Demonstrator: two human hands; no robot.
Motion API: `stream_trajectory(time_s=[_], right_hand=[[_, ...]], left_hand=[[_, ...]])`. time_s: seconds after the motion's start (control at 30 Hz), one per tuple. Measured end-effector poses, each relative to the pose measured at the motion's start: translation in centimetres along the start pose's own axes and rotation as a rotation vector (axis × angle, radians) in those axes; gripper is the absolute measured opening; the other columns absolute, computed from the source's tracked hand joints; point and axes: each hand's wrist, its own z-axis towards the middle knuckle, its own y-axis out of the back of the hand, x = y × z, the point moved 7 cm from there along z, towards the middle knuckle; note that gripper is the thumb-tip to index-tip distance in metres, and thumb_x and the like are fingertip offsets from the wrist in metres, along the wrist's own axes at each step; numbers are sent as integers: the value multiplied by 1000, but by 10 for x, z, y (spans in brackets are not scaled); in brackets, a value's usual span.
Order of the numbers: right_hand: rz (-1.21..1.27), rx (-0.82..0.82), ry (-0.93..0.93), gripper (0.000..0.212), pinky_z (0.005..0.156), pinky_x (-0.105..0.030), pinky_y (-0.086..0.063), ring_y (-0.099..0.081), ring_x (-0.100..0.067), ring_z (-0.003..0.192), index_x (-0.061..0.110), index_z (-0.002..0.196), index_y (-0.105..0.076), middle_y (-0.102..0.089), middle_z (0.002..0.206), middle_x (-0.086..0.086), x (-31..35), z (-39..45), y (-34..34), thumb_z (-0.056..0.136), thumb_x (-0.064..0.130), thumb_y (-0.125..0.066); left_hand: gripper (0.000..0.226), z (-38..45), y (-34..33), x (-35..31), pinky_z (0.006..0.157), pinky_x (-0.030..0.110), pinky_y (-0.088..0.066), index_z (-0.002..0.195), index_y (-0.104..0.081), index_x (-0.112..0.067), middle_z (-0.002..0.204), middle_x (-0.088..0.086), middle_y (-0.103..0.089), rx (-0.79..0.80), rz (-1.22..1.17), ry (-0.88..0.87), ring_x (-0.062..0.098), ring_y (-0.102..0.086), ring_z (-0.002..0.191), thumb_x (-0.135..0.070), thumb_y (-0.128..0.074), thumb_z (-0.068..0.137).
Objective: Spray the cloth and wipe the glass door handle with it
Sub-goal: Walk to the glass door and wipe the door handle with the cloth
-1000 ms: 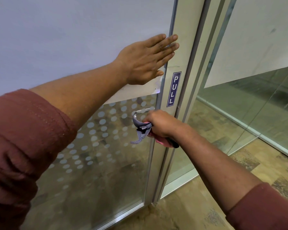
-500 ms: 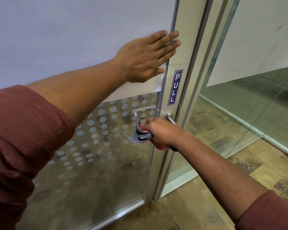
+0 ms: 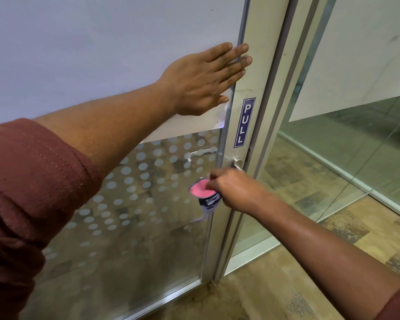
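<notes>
My left hand (image 3: 203,79) lies flat on the frosted glass door (image 3: 102,54), fingers spread, fingertips reaching the metal door frame. My right hand (image 3: 236,190) is closed around a bunched cloth (image 3: 203,195), pink on one side and grey-blue on the other, with a tail hanging down. The hand and cloth sit just below the silver lever handle (image 3: 237,163), whose base shows above my knuckles; most of the lever is hidden. No spray bottle is in view.
A blue PULL sticker (image 3: 245,123) is on the frame above the handle. The lower glass has a dotted film. A second glass panel (image 3: 356,112) stands to the right over a brown tiled floor (image 3: 275,285).
My right hand with the cloth has slid down off the lever, turning so the cloth's pink side shows. My left hand stays pressed on the door.
</notes>
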Motion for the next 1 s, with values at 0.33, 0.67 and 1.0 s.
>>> stream_trajectory(time_s=[0.33,0.67,1.0], right_hand=[[-18,-47,-2,57,72,-39,-56,-65,-28,93,23,120,-63,-64,107,-2,-15,18,8,72,-7,-62],[-176,-123,74,44,73,-38,-46,-60,-31,89,16,126,-64,-65,113,-6,3,6,-13,88,-2,-52],[-116,-74,-8,47,68,-43,-54,-54,-29,91,29,124,-62,-62,113,1,-18,-18,-20,87,1,-55]], left_hand=[[69,0,0,1,128,46,-9,159,4,-5,170,15,2,4,11,0,33,5,158,-47,6,104],[68,0,1,1,128,45,-10,159,4,-5,170,15,1,2,14,-2,32,5,158,-47,5,105],[69,-1,3,2,129,44,-8,160,3,-6,170,14,2,2,-3,6,31,7,158,-48,3,105]])
